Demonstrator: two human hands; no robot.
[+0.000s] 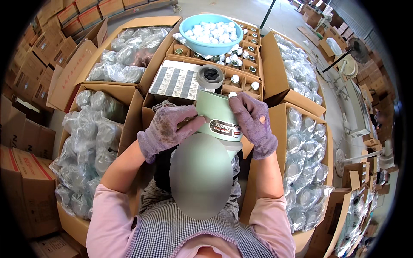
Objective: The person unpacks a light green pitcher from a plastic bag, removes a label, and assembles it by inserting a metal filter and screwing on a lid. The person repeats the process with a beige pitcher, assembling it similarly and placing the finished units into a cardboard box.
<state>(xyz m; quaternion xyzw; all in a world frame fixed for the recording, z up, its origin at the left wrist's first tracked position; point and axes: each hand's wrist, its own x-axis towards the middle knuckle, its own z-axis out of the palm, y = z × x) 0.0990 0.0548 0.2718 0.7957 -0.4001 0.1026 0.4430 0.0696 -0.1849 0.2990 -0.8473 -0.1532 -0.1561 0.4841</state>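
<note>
Between my gloved hands is a pale green thermos flask casing (pixel 213 106), with a dark oval label on its side. My left hand (pixel 170 125) is closed against its left side, thumb and forefinger near the label. On the opposite side, my right hand (pixel 254 122) grips the casing with bent fingers close to its upper rim. A blurred oval covers the part nearest my body. Just beyond the casing, a grey round piece with a black centre (pixel 211 76) rests beside a sheet of printed stickers (pixel 175 79).
A blue basin (pixel 211 50) of white caps stands on a divided carton (pixel 258 72) holding capped flasks. Open cartons of plastic-wrapped glass liners flank me, at left (pixel 92 137) and right (pixel 303 167). Stacked boxes (pixel 32 189) rise at far left; a standing fan (pixel 358 49) is far right.
</note>
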